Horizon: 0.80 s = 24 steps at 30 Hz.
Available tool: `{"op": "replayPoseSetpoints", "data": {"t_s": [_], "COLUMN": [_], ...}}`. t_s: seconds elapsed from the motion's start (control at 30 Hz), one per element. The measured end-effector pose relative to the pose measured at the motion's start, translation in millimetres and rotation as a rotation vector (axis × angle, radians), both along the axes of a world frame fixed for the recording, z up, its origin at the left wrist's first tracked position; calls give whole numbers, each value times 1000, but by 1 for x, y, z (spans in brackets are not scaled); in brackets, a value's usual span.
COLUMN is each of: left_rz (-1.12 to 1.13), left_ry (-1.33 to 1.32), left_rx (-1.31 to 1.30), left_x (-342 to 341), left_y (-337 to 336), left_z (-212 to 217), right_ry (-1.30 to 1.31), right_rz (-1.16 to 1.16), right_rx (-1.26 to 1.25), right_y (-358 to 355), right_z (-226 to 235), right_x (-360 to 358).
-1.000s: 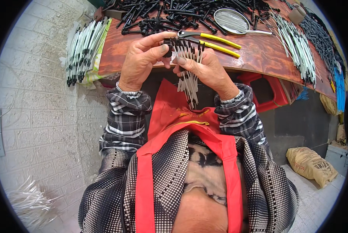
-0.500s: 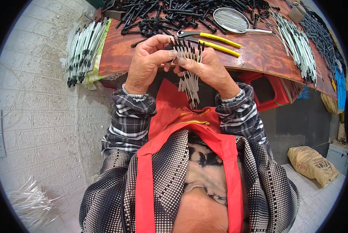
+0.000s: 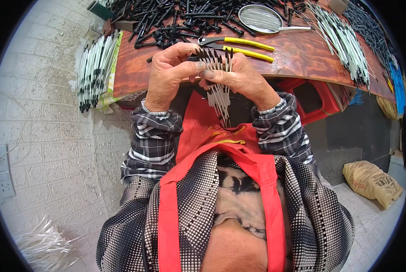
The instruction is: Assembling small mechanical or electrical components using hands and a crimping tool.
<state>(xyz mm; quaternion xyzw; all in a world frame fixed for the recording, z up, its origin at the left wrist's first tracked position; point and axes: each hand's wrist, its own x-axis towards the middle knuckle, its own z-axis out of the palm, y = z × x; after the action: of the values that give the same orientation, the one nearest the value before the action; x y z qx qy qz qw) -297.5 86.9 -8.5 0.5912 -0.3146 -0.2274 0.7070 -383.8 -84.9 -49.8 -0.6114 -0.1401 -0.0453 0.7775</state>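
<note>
Just in front of the table's near edge, my right hand [image 3: 246, 81] grips a fanned bundle of slim black-tipped white rods [image 3: 220, 94]. Its thumb lies across them below the black tips, which point up and away, while the lower ends come together above the red apron [image 3: 198, 120]. At the bundle's left edge my left hand [image 3: 169, 75] is closed in a pinch, thumb and forefinger at the black ends; a small dark piece shows there, and my fingers partly hide what it belongs to. Beyond the hands lie pliers with yellow handles [image 3: 248, 47].
A heap of black jointed fittings [image 3: 180, 22] covers the back of the wooden table [image 3: 298, 63]. A round tray [image 3: 259, 19] holds fine clear strands. More white rods lie left [image 3: 96, 70] and right [image 3: 341, 41]. A red plastic stool [image 3: 323, 102] stands under the table.
The view has shifted slightly, so the table's things sit a little differently in it. Both hands keep their hold, with only slight movement at the rods' black ends.
</note>
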Motion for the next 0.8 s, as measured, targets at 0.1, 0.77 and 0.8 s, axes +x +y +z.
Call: {"op": "replayPoseSetpoints", "data": {"t_s": [0.1,0.77,0.8], "left_rz": [21,75,77], "left_ry": [32,84,84], "left_rx": [21,-29,-30], "left_x": [0,-4,-5], "left_y": [-7,-24,-24], "left_z": [2,-1,-1], "right_ry": [-10,-22,-22], "right_rz": [-17,-160,-157], "right_rx": [-37,41,40], "right_y": [-6,-4,-4], "right_z": [1,-13,-13], "right_x": [-1,1,2]}}
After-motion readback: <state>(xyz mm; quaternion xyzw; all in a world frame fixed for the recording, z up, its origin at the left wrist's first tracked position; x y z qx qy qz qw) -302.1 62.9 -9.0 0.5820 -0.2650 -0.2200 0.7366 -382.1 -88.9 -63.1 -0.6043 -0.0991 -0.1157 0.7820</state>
